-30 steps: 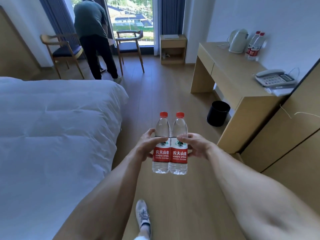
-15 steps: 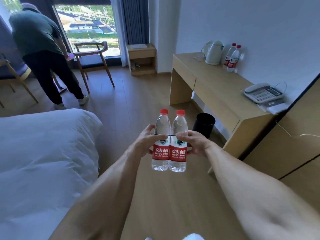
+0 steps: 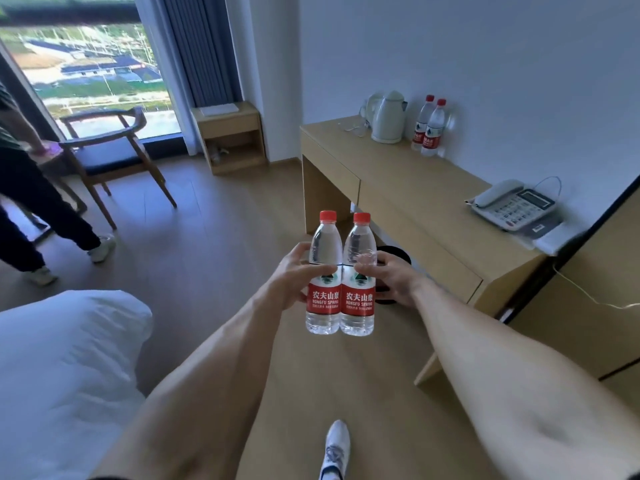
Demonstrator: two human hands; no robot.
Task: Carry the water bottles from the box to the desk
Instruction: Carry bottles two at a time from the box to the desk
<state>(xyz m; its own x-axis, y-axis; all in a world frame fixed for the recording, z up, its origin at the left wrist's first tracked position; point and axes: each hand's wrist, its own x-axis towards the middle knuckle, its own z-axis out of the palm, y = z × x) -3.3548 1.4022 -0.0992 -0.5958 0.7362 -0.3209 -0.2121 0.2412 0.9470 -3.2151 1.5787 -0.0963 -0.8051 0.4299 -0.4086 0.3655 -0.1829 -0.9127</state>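
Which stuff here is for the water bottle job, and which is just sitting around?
For the job:
left hand gripping left bottle
right hand gripping right bottle
desk
two bottles on the desk

Just sitting around:
kettle
phone
chair
bed

A white electric kettle (image 3: 387, 116) and a grey corded telephone (image 3: 512, 205) sit well apart, a dark-seated wooden armchair (image 3: 110, 157) and a small wooden side cabinet (image 3: 230, 137) stand by the window (image 3: 86, 77), a white-quilted bed (image 3: 62, 368) lies at left, and a round black waste bin (image 3: 394, 258) stands on the floor.
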